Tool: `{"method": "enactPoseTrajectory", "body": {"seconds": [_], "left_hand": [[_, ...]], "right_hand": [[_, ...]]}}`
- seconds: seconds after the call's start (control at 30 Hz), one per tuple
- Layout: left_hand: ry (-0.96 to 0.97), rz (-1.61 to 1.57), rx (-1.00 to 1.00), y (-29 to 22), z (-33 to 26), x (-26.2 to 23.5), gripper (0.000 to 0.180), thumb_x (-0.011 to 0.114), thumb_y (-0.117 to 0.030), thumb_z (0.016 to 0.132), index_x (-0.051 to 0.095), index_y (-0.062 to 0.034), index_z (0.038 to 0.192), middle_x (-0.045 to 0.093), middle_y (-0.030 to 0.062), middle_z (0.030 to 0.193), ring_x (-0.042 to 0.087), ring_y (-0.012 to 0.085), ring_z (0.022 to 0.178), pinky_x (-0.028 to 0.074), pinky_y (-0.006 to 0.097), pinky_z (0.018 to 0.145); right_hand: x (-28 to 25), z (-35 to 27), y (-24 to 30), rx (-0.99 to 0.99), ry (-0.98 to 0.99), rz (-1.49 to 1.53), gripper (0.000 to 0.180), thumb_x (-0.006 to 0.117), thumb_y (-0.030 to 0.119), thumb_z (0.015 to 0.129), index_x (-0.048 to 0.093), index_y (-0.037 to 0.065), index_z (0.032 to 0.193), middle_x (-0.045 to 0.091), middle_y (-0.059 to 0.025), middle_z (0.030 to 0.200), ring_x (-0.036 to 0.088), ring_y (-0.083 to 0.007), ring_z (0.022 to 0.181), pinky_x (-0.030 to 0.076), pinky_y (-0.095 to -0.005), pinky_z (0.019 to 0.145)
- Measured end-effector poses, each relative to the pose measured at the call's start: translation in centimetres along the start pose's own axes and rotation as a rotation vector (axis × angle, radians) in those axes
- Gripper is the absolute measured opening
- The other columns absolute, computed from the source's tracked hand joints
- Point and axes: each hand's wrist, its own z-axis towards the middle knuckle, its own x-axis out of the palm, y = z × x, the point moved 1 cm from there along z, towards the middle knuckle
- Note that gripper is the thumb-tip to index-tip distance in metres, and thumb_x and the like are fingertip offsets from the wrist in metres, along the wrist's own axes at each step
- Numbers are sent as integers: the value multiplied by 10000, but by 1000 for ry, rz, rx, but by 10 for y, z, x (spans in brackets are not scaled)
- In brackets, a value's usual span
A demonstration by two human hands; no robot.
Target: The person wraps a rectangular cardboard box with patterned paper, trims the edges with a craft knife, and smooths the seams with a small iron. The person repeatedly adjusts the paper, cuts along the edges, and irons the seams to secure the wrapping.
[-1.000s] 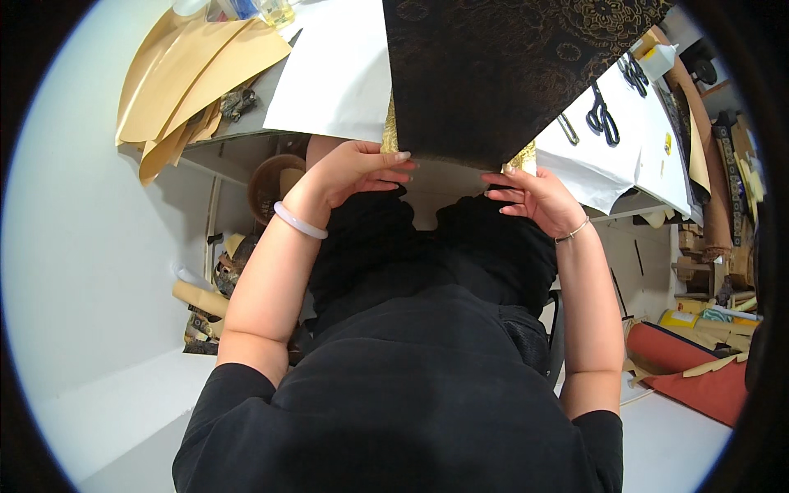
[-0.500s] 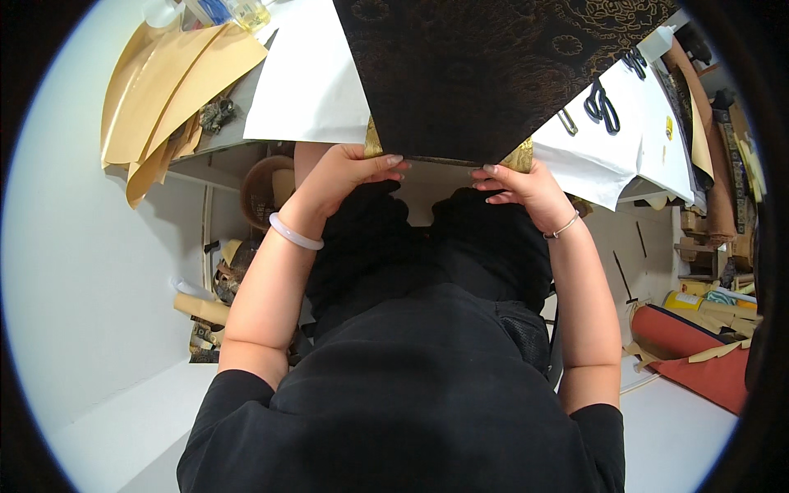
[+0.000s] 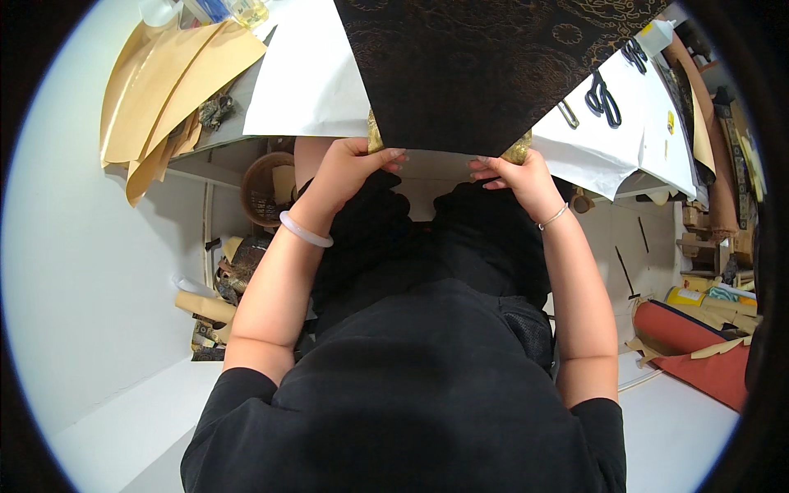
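Observation:
A large flat black panel (image 3: 477, 82) with a gold ornate pattern hangs over the near table edge, narrowing toward me. At its near left corner my left hand (image 3: 353, 171) pinches the edge between thumb and fingers, beside a strip of gold patterned material (image 3: 375, 135). My right hand (image 3: 523, 177) pinches the near right corner in the same way, with another gold strip (image 3: 518, 149) sticking out there. Whether the gold strips are part of the panel I cannot tell. The panel's far end runs out of the picture.
White paper (image 3: 308, 82) covers the table. Black-handled scissors (image 3: 602, 100) and a white bottle (image 3: 656, 38) lie to the right. Tan sheets (image 3: 164, 90) overhang at the left. Below stand a brown basket (image 3: 265, 193) and, far right, a red roll (image 3: 686, 333).
The panel's near edge has shifted slightly away from me. Both hands keep their grip at the corners, and the left forearm has moved a little to the right.

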Motion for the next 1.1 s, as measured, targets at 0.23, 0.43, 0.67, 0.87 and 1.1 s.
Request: {"method": "enactPoseTrajectory", "body": {"seconds": [0.23,0.43,0.67,0.87,1.1], "left_hand": [[-15,6,5,8,2,4,206,709,-156,964,731,40,1026,765,109,952,726,169,878,552,273,870],[-23,47,-6,12,5,-1,189,705,-145,964,725,34,1024,762,107,993,715,165,918,545,286,890],[64,57,31,19,-6,-10,185,712,-139,959,682,22,1046,753,116,1032,707,173,953,546,298,894],[11,99,39,10,-23,-6,166,747,-98,925,634,18,966,749,146,996,718,188,943,564,294,860],[64,76,151,28,-25,-17,220,756,-77,900,690,7,1093,751,77,986,685,128,912,538,284,863]], "right_hand": [[1,-4,4,4,-6,-19,294,636,228,991,704,-20,1134,757,-134,1078,737,-199,966,598,-307,795],[-2,1,-4,22,-3,-55,317,668,246,977,698,-19,1149,755,-135,1087,735,-201,974,596,-304,803],[-5,-13,4,63,95,67,375,742,242,931,668,-4,1205,741,-110,1122,719,-199,1022,595,-314,841],[-6,-19,1,100,119,45,415,796,171,877,655,6,1231,737,-90,1092,705,-186,1040,594,-329,866],[-5,-25,-4,-7,251,64,475,800,97,851,638,-14,1284,722,-133,1205,692,-185,1069,539,-343,990]]}}
